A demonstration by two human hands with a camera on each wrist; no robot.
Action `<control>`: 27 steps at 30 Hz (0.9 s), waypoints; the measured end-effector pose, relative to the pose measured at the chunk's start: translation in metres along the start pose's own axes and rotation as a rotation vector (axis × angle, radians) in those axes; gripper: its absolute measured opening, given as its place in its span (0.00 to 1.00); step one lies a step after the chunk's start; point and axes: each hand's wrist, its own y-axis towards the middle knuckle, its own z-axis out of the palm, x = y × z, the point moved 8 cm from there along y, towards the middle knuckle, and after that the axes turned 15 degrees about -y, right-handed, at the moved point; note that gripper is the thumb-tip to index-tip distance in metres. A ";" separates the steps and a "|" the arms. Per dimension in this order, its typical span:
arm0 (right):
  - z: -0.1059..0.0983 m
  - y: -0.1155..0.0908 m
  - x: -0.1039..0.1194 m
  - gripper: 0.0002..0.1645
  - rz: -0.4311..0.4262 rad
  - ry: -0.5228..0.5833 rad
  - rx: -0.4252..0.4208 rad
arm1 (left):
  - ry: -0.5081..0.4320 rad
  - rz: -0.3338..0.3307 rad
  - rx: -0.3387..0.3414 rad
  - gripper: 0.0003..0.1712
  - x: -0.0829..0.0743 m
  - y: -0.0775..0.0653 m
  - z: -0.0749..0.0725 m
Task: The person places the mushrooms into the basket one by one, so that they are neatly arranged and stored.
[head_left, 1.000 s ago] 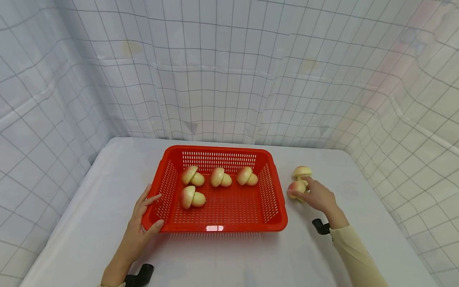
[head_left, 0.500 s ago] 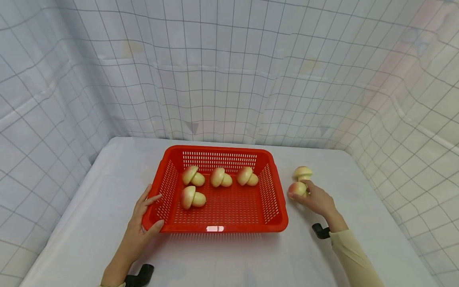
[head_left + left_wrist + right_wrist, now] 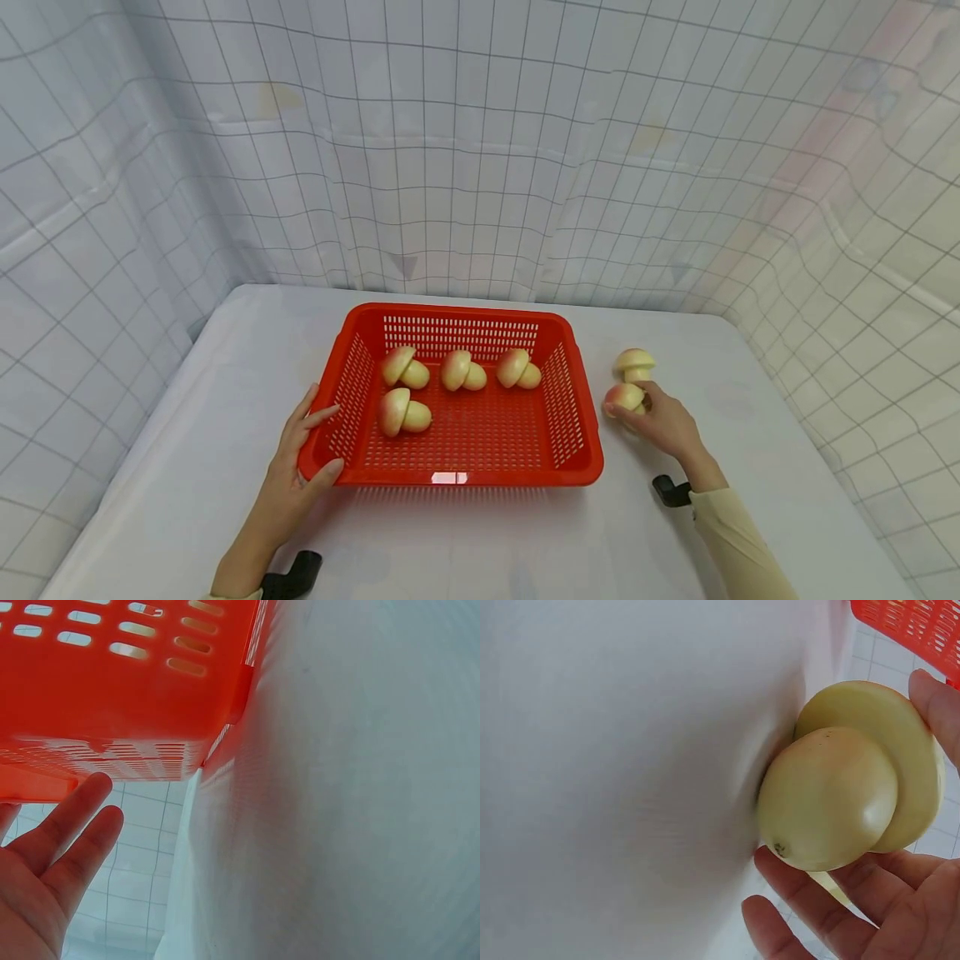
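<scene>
My right hand (image 3: 663, 422) holds a toy mushroom (image 3: 624, 398) at the table's right side, thumb on one side and fingers on the other. Its pinkish-yellow cap and rounded yellow stem (image 3: 826, 799) fill the space between thumb and fingers in the right wrist view, close over the white cloth. Just behind it lies a second toy mushroom (image 3: 635, 362). My left hand (image 3: 288, 471) rests at the near-left corner of a red plastic basket (image 3: 450, 477), thumb and one finger over the rim. Straight, spread fingers (image 3: 86, 851) show beside the basket in the left wrist view.
Several toy mushrooms lie in the basket: three along the back, one mushroom (image 3: 403, 413) in front at the left. White cloth covers the table (image 3: 480, 550). White grid-patterned curtains (image 3: 465, 150) enclose the back and sides.
My right hand has drawn slightly back toward me from the rear mushroom, and its fingers have come onto the nearer mushroom. The left hand and basket stay nearly as they were.
</scene>
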 end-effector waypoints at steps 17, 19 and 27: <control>-0.012 -0.005 -0.002 0.47 0.025 0.074 -0.069 | 0.018 0.018 -0.005 0.37 -0.003 0.000 0.000; -0.015 -0.006 -0.002 0.45 0.024 0.076 -0.087 | 0.024 0.018 -0.004 0.37 -0.003 0.000 0.000; -0.026 -0.008 0.001 0.41 0.032 0.082 -0.147 | 0.022 0.013 -0.003 0.37 -0.004 0.000 0.000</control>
